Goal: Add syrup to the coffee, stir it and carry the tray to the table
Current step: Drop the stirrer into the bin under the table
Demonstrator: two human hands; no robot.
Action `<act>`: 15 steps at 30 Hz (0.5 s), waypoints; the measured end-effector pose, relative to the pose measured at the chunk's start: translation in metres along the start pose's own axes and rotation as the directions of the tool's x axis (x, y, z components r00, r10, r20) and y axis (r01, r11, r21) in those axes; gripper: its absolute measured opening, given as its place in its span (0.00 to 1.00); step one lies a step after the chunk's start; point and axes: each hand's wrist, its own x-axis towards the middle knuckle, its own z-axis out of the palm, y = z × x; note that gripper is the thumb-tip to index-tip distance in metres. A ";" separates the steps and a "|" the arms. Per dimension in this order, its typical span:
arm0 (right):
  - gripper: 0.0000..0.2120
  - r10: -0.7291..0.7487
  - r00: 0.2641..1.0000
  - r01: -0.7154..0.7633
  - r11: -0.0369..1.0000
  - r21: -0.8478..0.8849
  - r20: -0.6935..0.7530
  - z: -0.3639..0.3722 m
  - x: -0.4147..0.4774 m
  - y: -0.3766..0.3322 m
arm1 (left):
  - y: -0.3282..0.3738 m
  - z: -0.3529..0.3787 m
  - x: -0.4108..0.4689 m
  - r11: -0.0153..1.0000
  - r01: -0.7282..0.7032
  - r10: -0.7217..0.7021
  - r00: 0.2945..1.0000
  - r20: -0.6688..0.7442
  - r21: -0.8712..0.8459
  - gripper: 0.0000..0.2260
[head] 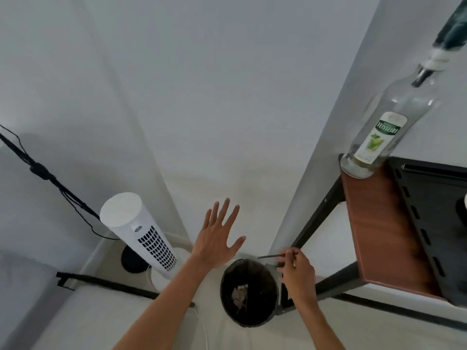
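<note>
Head view: the left hand (217, 238) reaches forward, palm down, fingers spread and holding nothing. The right hand (297, 270) pinches a thin stirrer (273, 256), which lies roughly level and points left from the fingertips, above the bin (224, 284). The syrup bottle (386, 127) stands well up and right of the grip.

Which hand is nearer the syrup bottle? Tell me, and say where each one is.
Right. The right hand, pinching a thin stick, is below the bottle, beside the shelf leg. The left hand is spread open farther left, toward the fan.

Clear glossy glass bottle (386, 117), reddish wood-grain shelf (379, 231), matt black metal frame (318, 223), white plastic fan (141, 233)
</note>
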 end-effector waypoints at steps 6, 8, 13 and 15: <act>0.12 0.109 0.994 -0.103 0.981 -0.167 0.030 0.068 0.073 0.112 | -0.046 0.107 0.074 0.991 -0.032 0.058 0.977 -0.206 0.129 0.41; 0.11 0.135 0.989 -0.121 0.972 -0.200 0.058 0.089 0.090 0.147 | -0.061 0.140 0.092 0.982 -0.022 0.072 0.963 -0.261 0.187 0.44; 0.13 0.151 0.986 -0.126 0.954 -0.273 0.072 0.128 0.125 0.212 | -0.084 0.183 0.132 0.961 -0.037 0.147 0.908 -0.393 0.274 0.67; 0.13 0.135 0.989 -0.112 0.950 -0.291 0.059 0.139 0.137 0.226 | -0.084 0.189 0.144 0.963 -0.029 0.154 0.875 -0.458 0.269 0.72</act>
